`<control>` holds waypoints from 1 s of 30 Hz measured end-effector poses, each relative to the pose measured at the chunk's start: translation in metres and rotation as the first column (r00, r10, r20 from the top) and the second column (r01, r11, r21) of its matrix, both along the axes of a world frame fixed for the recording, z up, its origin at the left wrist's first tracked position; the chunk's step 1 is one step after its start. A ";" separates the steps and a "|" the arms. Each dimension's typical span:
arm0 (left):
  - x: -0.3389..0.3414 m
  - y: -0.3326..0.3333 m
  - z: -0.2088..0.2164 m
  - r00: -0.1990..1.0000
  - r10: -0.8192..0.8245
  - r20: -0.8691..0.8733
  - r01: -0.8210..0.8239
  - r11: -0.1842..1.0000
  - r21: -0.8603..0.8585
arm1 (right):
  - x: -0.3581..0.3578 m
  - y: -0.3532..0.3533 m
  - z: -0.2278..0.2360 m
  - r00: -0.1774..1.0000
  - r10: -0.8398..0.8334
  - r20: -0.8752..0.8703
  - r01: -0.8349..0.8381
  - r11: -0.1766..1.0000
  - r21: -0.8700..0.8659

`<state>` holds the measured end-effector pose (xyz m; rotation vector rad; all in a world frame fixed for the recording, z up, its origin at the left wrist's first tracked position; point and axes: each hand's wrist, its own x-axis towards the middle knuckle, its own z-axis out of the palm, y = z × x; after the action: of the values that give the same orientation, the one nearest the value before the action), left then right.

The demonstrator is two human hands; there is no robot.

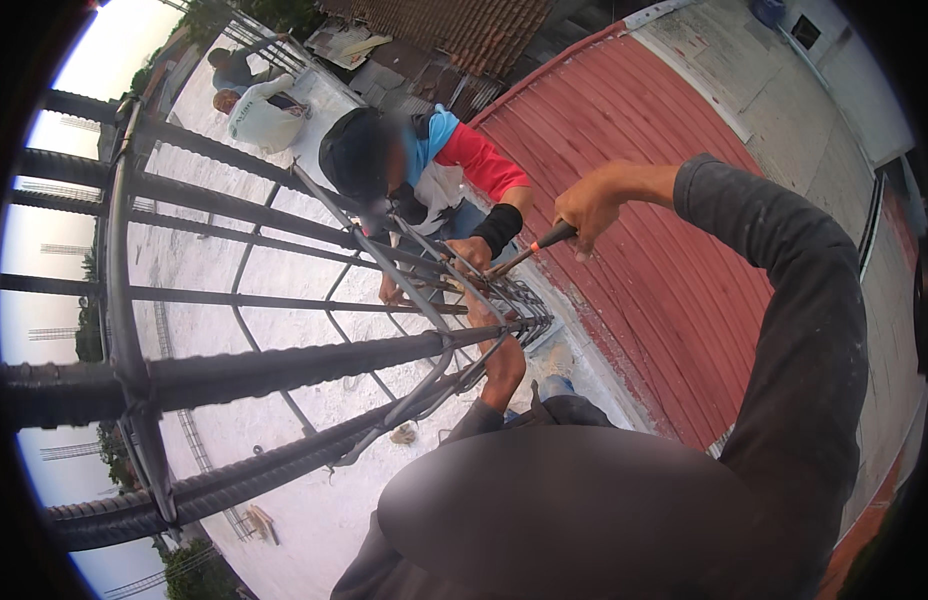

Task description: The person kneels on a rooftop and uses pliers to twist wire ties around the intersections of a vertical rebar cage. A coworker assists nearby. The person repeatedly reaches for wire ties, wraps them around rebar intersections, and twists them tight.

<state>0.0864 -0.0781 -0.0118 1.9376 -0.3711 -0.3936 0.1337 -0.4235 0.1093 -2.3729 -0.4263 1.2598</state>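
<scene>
My right hand (589, 208) is closed round the dark handle of a slim hand tool (556, 235) with an orange band. The tool's thin far end reaches down to the bars of a rebar cage (294, 362); its exact kind is unclear. Among the cage's bars and stirrups is my left hand (481, 308), its fingers mostly hidden by steel. Opposite me, a co-worker in a red and blue top bends over the same cage. One of that person's hands (471, 254) is at the bars by the tool's tip, the other (391, 290) a little to the left.
Long ribbed bars stretch left across the view. A pale concrete roof slab (274, 400) lies below, with a red corrugated roof (624, 250) on the right. Two other people (264, 112) crouch at the far left. Scraps (262, 524) lie on the slab.
</scene>
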 end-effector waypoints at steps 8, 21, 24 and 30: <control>0.000 -0.010 0.000 1.000 0.025 0.001 -0.025 0.994 -0.110 | -0.025 0.020 0.029 0.961 -0.249 0.123 0.268 0.947 -0.176; 0.018 -0.002 -0.020 0.989 -0.066 0.134 0.070 0.997 -0.024 | -0.033 0.035 0.017 0.905 -0.220 0.363 0.318 0.917 -0.239; 0.024 -0.002 -0.032 1.000 -0.022 0.002 0.022 0.980 -0.197 | -0.036 0.039 0.015 0.891 -0.255 0.376 0.360 0.900 -0.245; 0.027 0.001 -0.042 0.987 -0.061 0.146 0.075 0.993 -0.090 | -0.038 0.041 0.019 0.894 -0.269 0.358 0.379 0.880 -0.286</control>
<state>0.1138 -0.0775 -0.0538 1.8685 -0.5417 -0.2767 0.0960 -0.3824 0.1279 -2.8038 0.1337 0.8632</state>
